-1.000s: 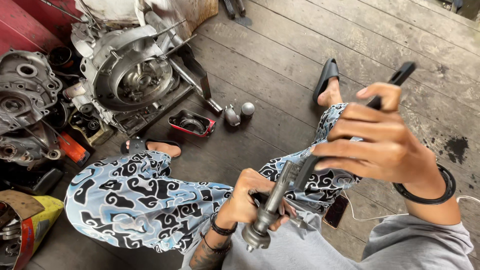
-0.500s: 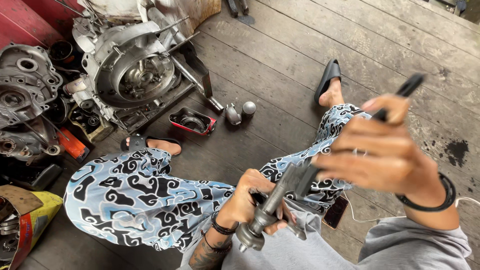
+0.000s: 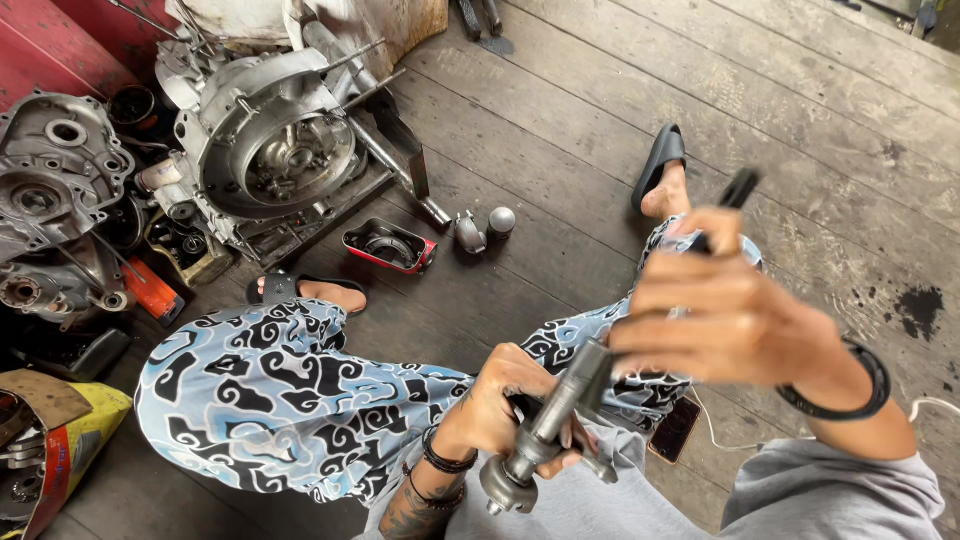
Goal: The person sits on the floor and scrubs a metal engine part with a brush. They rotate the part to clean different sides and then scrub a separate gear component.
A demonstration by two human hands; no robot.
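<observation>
1. The left hand [image 3: 490, 415] is gripping the steel shaft [image 3: 545, 430] at 6 o'clock, fingers wrapped around it.
2. The right hand [image 3: 720, 315] is clenching a black tool handle [image 3: 735, 192].
3. The shaft looks heavy, stiff, maybe oily; the thick lower part seems best for holding.

Dark, weathered plank floor [image 3: 560, 130], stained black off to the far right of the engine case [image 3: 270, 150]. The engine case lies on the planks with its round opening facing up. Just right of it sits a small red-rimmed black tray [image 3: 387, 246], and further right two small grey metal parts [image 3: 482, 228]. More grey engine castings [image 3: 50, 200] lie left of the case.
</observation>
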